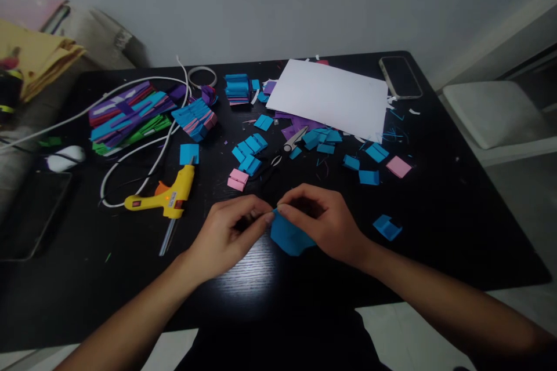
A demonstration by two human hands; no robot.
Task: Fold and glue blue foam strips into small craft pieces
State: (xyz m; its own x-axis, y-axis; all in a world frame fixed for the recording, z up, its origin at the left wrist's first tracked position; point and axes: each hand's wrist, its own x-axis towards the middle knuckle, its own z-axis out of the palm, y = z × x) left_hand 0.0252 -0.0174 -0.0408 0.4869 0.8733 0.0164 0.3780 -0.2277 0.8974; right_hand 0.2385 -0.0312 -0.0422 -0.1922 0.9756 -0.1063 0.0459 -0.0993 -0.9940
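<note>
Both hands meet over a blue piece of paper low above the near middle of the table. My left hand pinches its upper left corner between thumb and fingertips. Right beside that, my right hand pinches the top edge, thumb against the index finger, and covers the paper's right part. The paper's lower edge hangs free and looks bent. Beyond the hands lie a folded pink paper piece and several folded blue paper pieces. To the right rests a partly unfolded blue piece.
A yellow glue gun lies left on the black table, its nozzle over a blue square. White cable loops behind it. Scissors, a white sheet, a phone and bundled coloured strips lie farther back.
</note>
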